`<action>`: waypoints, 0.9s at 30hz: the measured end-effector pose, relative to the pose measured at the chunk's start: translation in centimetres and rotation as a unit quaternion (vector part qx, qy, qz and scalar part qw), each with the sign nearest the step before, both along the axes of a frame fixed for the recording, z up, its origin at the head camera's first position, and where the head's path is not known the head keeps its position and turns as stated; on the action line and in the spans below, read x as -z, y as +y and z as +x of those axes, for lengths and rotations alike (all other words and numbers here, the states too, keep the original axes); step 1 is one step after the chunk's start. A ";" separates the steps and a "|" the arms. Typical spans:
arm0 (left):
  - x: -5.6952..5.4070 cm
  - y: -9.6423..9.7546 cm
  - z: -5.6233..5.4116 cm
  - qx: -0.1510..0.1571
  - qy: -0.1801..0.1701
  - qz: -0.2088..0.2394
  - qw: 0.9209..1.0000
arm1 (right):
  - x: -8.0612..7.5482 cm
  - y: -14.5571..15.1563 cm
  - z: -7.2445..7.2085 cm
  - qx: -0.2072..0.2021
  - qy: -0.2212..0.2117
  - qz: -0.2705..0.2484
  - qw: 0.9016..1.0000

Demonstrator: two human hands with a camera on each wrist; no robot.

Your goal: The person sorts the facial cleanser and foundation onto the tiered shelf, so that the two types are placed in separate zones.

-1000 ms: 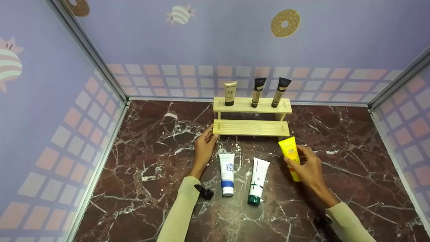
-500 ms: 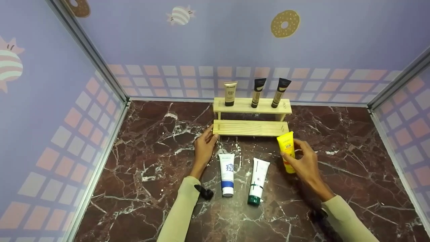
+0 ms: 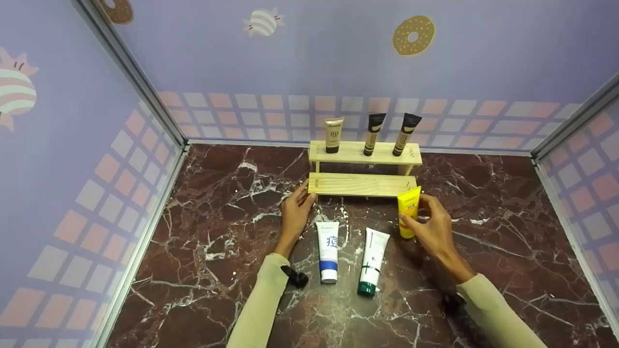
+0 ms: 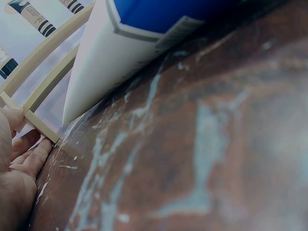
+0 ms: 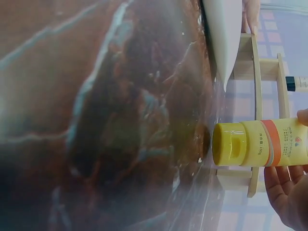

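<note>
In the head view, my right hand (image 3: pixel 432 227) holds a yellow squeeze tube (image 3: pixel 409 212) between thumb and fingers, off the table, just in front of the lower shelf's right end. The right wrist view shows its yellow flip cap (image 5: pixel 228 144) pointing down at the table. My left hand (image 3: pixel 294 215) grips the left end of a two-step wooden display rack (image 3: pixel 362 184), thumb at the front corner and fingers along the side. A white tube with a blue band (image 3: pixel 328 251) and a white tube with a green cap (image 3: pixel 373 261) lie on the table before the rack.
On the upper step stand a beige tube with a black cap (image 3: pixel 333 135) and two slim dark-topped tubes, one in the middle (image 3: pixel 374 134) and one at right (image 3: pixel 406 134). Patterned wall panels (image 3: pixel 290 58) enclose the dark red marbled table (image 3: pixel 222 203) behind and at both sides.
My right hand has carried the yellow tube leftward and toward the rack, and the tube now stands more upright. The left hand has stayed at the rack's left end.
</note>
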State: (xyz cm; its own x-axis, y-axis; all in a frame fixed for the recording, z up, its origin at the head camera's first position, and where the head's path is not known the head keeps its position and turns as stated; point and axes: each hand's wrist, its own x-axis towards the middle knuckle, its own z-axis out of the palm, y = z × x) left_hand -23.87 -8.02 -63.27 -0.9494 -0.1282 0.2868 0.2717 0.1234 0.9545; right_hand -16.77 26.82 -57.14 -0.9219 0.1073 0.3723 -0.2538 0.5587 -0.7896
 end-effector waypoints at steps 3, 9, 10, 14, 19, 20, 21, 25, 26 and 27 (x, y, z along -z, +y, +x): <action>0.0 -0.1 0.0 0.002 -0.004 -0.001 1.000 | -0.3 -0.4 -0.3 -0.006 0.005 -0.005 1.000; 0.1 -0.1 -0.2 0.000 0.001 -0.010 1.000 | -1.1 -1.4 -1.0 -0.019 0.014 -0.011 1.000; 0.1 -0.1 -0.2 -0.002 0.003 -0.012 1.000 | -1.2 -1.6 -1.2 -0.021 0.015 -0.011 1.000; 0.3 0.0 -0.2 -0.005 0.005 -0.007 1.000 | -1.7 -2.3 -1.7 -0.035 0.019 -0.017 0.999; 0.4 0.0 -0.1 0.000 -0.004 -0.004 1.000 | -2.4 -3.3 -2.3 -0.058 0.027 -0.032 0.997; 0.4 -0.1 -0.1 0.002 -0.006 -0.006 1.000 | -2.5 -3.5 -2.4 -0.061 0.028 -0.036 0.997; 0.4 -0.1 -0.1 0.003 -0.007 -0.009 1.000 | -2.6 -3.7 -2.5 -0.064 0.029 -0.038 0.997; 0.3 -0.2 -0.1 0.009 -0.013 -0.017 1.000 | -3.3 -4.6 -2.8 -0.075 0.031 -0.046 0.996; 0.3 -0.3 -0.1 0.012 -0.015 -0.016 1.000 | -3.5 -4.8 -2.9 -0.077 0.029 -0.048 0.995; 0.3 -0.3 -0.1 0.013 -0.017 -0.017 1.000 | -3.7 -5.1 -3.0 -0.079 0.027 -0.049 0.995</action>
